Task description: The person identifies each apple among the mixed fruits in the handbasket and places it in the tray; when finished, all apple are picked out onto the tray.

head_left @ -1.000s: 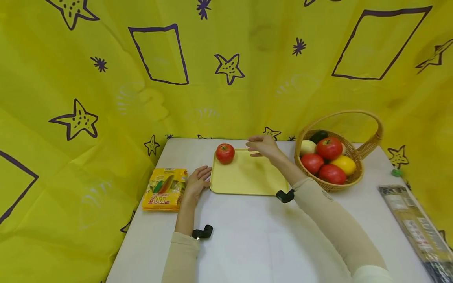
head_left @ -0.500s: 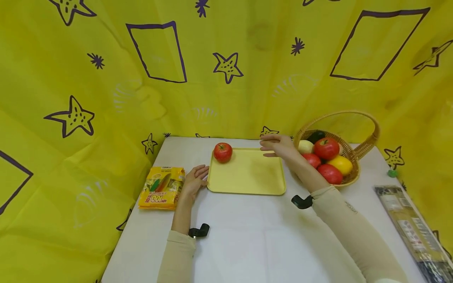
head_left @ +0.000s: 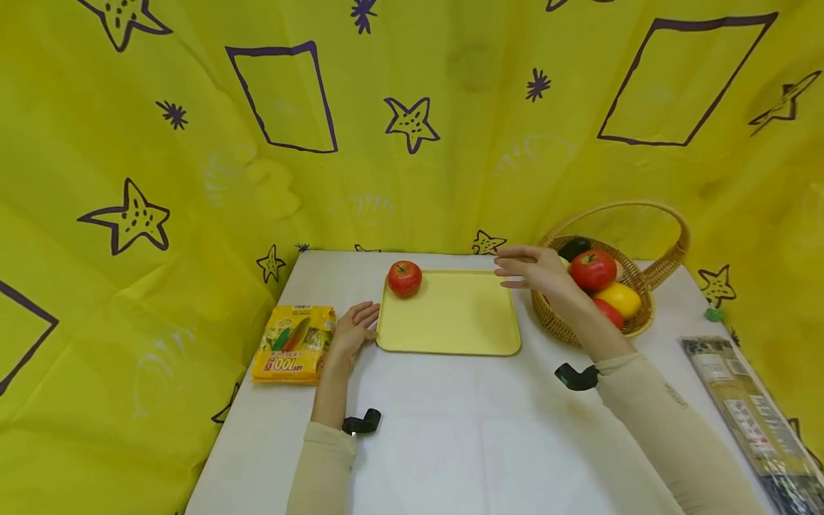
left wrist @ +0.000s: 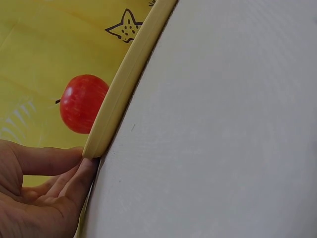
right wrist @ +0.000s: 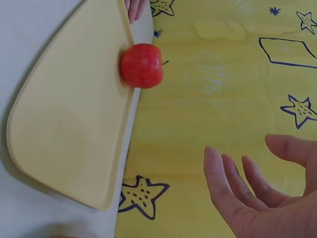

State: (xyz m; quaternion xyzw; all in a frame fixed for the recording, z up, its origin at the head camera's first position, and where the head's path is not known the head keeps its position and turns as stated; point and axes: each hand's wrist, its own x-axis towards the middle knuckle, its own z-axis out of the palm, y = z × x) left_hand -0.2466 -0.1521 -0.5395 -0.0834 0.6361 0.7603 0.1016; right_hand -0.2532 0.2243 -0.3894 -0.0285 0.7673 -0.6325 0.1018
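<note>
I log left hand (head_left: 352, 330) pinching the tray (head_left: 450, 318) corner, likely to steady it beneath the apple (head_left: 404, 279); right hand (head_left: 537, 270), loose-fingered and empty, hovers by the basket (head_left: 557, 324).

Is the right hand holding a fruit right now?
No: in the right wrist view, the right hand has nothing between its thumb and fingers.

Looks like a makeshift draped-off booth — walled at back and sides with yellow star-printed sheeting (head_left: 463, 193), fitted with a white tabletop (head_left: 438, 429) — but can't be placed as home, lab or office.
</note>
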